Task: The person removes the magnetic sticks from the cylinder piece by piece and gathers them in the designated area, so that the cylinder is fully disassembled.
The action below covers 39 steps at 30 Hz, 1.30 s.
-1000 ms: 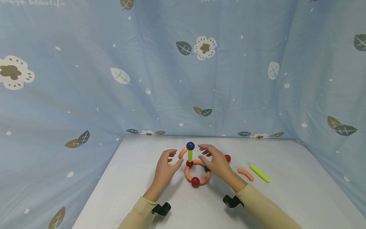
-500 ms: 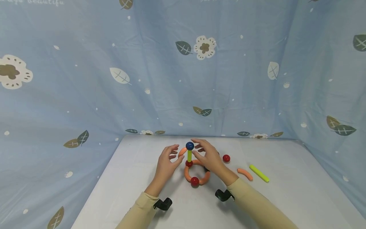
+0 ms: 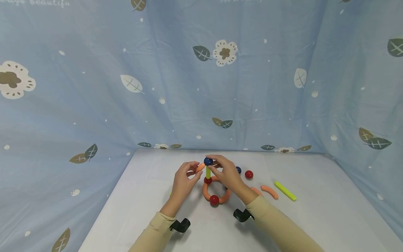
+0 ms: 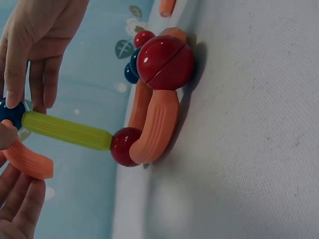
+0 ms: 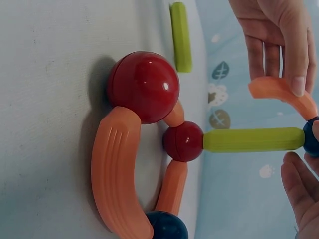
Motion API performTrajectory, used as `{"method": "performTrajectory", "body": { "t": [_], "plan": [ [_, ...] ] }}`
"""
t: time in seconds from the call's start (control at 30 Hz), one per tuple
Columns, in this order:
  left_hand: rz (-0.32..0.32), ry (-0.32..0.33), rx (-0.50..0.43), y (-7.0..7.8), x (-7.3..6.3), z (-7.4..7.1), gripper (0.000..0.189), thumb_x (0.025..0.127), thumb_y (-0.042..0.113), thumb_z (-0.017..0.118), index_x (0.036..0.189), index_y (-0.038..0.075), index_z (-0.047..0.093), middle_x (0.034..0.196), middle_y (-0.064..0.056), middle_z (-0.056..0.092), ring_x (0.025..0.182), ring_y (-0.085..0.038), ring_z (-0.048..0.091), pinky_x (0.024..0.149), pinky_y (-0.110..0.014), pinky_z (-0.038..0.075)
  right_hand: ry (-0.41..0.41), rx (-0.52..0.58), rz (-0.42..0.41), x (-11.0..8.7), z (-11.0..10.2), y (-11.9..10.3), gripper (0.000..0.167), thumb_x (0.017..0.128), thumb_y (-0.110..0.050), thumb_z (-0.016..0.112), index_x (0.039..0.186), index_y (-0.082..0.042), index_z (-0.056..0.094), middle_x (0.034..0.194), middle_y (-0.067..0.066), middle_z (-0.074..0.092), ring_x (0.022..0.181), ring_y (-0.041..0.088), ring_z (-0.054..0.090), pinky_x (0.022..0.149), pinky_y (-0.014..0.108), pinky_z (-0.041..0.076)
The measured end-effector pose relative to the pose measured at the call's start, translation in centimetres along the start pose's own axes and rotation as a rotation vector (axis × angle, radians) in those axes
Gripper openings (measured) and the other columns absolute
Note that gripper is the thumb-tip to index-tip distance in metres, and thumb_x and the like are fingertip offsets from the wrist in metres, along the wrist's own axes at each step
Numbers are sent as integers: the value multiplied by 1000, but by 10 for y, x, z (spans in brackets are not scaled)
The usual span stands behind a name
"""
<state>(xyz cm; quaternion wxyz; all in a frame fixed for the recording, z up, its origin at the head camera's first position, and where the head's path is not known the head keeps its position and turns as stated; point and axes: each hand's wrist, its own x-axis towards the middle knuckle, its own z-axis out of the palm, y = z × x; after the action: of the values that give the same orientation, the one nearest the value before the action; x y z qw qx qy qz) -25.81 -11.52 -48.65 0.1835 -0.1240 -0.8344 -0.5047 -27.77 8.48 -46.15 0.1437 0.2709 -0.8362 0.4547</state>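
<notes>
A ring of orange curved sticks (image 3: 205, 191) and balls lies on the table, with a red ball (image 3: 214, 200) at its near side. From another red ball (image 3: 207, 180) in the ring, a yellow-green straight stick (image 5: 254, 140) stands upright. It carries a dark blue ball (image 3: 208, 161) at its top. My right hand (image 3: 228, 175) holds this blue ball between thumb and fingers. Off its left side juts an orange curved stick (image 4: 31, 160), which my left hand (image 3: 183, 180) pinches between thumb and fingers. The right hand partly hides the ring's far right side.
Right of the ring lie a loose blue ball (image 3: 238, 170), a red ball (image 3: 249, 174), two orange curved sticks (image 3: 269, 192) and a yellow-green stick (image 3: 284, 190). Another yellow-green stick (image 5: 180, 37) lies at the left, mostly hidden by my left arm. A patterned blue curtain (image 3: 176, 87) hangs behind.
My right hand has moved left and taken hold of the top blue ball. The left hand has shifted slightly right and now pinches the orange curved stick beside that ball.
</notes>
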Motion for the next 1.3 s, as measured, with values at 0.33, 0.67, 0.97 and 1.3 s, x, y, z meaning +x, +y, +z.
{"method": "performTrajectory", "body": {
  "t": [0.33,0.67,0.97,1.3],
  "plan": [
    [36,27,-12,3,-2,1,24,90,9,78,114,12,71,105,0,67,96,-16,68,83,-34,60,1,4,-7,1,1,0,45,93,-5,74,136,-16,64,130,4,65,101,19,71,89,34,58],
    [49,32,2,6,-2,0,23,91,16,79,113,10,72,104,-2,69,94,-18,69,81,-37,61,2,-3,6,2,1,0,44,94,-5,73,136,-14,64,130,4,65,101,18,71,89,31,58],
    [51,66,20,9,-4,0,20,90,13,80,109,10,75,102,-2,70,89,-14,70,79,-33,61,-8,-11,38,2,2,1,45,94,-7,74,136,-17,64,131,1,65,103,13,70,89,28,57],
    [41,113,42,5,-7,-1,19,91,13,79,109,10,76,102,-2,72,86,-12,71,75,-24,60,-15,7,27,1,1,1,42,95,-11,73,136,-17,63,131,2,64,104,15,70,90,25,56]
  ]
}}
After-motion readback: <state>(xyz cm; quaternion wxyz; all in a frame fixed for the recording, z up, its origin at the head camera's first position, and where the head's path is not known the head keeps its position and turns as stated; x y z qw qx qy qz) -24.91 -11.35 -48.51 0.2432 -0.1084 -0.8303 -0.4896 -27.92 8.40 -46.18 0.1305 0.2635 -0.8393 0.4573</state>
